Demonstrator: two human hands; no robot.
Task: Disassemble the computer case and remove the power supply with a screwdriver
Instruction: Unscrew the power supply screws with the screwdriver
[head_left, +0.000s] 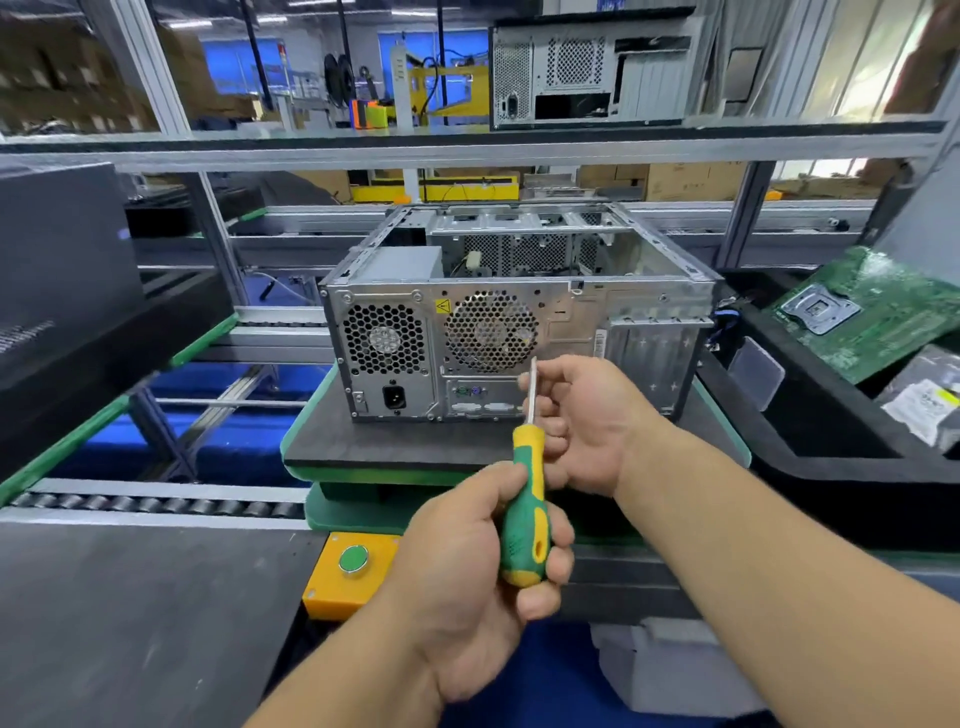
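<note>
Gripping a green-and-yellow screwdriver (525, 506) by the handle, a worker's left hand (470, 566) held it upright while the right hand (582, 423) pinched its shaft, near an open computer case (519, 312) on a dark pallet (363, 447). The power supply (387, 358) sat inside, at the case's left rear. A poorly seated tip could slip and strip a screw head; loosened screws might drop into the conveyor rollers (156, 504).

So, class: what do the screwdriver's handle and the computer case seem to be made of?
Screwdriver handle: apparently moulded plastic or rubber, green and yellow, matte grip; its shaft looks like bright steel. Computer case: bare sheet metal, probably steel, grey, dully reflective, punched with vent holes.
</note>
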